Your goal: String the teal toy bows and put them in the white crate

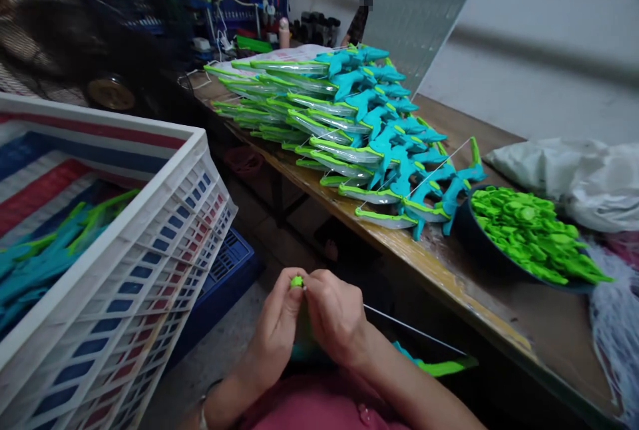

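Toy bow (pixel 442 369) runs from the left hand (pixel 272 327), which pinches its green tip (pixel 297 281), out past the right hand (pixel 337 313), closed apparently on the white string (pixel 417 331). Risk: taut string could slip if grip loosens; far end might catch the table (pixel 444 271) edge.

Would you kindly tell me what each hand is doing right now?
Left hand: closed, pinching a bright green tip.
Right hand: closed beside it, apparently gripping the white string.
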`<state>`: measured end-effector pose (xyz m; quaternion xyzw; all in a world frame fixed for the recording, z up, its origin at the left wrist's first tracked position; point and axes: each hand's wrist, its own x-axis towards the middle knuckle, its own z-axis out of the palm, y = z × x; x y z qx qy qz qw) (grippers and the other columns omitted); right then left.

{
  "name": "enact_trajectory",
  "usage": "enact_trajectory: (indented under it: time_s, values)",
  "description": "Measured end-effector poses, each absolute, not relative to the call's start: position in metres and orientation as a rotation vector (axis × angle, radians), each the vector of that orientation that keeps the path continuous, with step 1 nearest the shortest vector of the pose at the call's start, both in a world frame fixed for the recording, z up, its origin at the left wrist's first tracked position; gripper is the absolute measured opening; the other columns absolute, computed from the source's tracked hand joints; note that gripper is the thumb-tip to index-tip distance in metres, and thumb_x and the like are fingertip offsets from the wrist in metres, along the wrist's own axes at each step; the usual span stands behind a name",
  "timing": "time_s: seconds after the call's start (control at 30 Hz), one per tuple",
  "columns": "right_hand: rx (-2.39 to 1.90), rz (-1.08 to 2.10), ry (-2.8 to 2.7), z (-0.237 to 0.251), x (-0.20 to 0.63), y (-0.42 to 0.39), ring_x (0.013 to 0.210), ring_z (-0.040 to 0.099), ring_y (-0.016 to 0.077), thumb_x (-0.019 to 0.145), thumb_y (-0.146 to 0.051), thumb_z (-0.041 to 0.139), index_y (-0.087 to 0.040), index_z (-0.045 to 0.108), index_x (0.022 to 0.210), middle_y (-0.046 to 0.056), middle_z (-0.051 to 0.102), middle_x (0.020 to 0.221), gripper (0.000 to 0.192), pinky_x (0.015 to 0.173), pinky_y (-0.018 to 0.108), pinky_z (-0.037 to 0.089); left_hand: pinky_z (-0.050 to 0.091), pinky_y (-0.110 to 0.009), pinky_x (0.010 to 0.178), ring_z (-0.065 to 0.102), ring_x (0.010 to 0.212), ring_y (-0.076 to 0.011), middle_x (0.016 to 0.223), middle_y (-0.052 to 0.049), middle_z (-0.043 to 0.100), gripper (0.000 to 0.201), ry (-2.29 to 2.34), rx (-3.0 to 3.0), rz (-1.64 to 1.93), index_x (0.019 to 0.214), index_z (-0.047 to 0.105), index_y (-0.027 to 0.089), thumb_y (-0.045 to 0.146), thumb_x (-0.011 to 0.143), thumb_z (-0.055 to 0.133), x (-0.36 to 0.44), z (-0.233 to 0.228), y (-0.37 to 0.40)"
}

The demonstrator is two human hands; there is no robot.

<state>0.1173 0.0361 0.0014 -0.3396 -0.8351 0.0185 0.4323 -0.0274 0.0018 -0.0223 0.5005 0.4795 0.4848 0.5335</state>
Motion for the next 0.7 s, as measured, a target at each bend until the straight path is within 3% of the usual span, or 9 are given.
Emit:
enact_trajectory:
  time_s: [0.1,0.2,0.27,0.37,0.57,0.7]
  values:
    - [-0.804,0.227,-1.969,0.02,0.118,0.036,0.081,0.064,0.0195,0.096,-0.005,0.047,-0.019,0.054,0.104,0.008,0.066,0.09,0.018,0.07,0.032,0.056,0.052,-0.032,0.086,0.065,0.101,-0.022,0.116,-0.007,0.068,0.029,1.191,1.28,1.267,0.13,0.059,0.027,0.042,0.107,0.048,-0.022,-0.018,0.007]
    - [-0.782,0.39,-1.813,0.048,0.125,0.03,0.09,0.066,0.0208,0.097,-0.004,0.046,-0.022,0.055,0.107,0.007,0.067,0.095,0.023,0.081,0.037,0.056,0.051,-0.028,0.067,0.062,0.068,-0.0155,0.083,0.0,0.065,0.025,1.11,1.276,1.287,0.127,0.058,0.026,0.037,0.109,0.045,-0.023,-0.017,0.015]
    - [-0.798,0.452,-1.748,0.061,0.129,0.028,0.094,0.067,0.0206,0.098,-0.004,0.047,-0.023,0.056,0.109,0.006,0.067,0.096,0.025,0.083,0.037,0.056,0.049,-0.026,0.062,0.057,0.056,-0.0112,0.081,0.001,0.062,0.021,0.992,1.287,1.297,0.115,0.063,0.024,0.034,0.109,0.045,-0.028,-0.017,0.019]
    - [-0.849,0.501,-1.755,0.061,0.13,0.028,0.091,0.068,0.0176,0.098,-0.003,0.048,-0.023,0.057,0.105,0.004,0.067,0.094,0.023,0.079,0.031,0.055,0.053,-0.025,0.063,0.062,0.061,-0.0089,0.106,-0.003,0.062,0.017,0.824,1.282,1.309,0.095,0.067,0.021,0.031,0.104,0.056,-0.037,-0.017,0.022]
    - [-0.84,0.528,-1.983,0.038,0.122,0.021,0.1,0.068,0.0192,0.098,-0.005,0.053,-0.021,0.058,0.101,0.01,0.07,0.111,0.017,0.083,0.032,0.058,0.046,-0.02,0.058,0.056,0.062,-0.0093,0.087,0.001,0.059,0.016,0.858,1.089,1.324,0.088,0.064,0.021,0.029,0.102,0.061,-0.036,-0.02,0.016]
    - [-0.94,0.619,-1.932,0.029,0.119,0.022,0.085,0.065,0.0158,0.1,-0.011,0.055,-0.02,0.061,0.095,0.006,0.067,0.097,0.012,0.071,0.027,0.055,0.047,-0.021,0.061,0.056,0.067,-0.011,0.087,0.0,0.059,0.019,0.91,1.125,1.33,0.086,0.065,0.021,0.031,0.102,0.06,-0.035,-0.021,0.012]
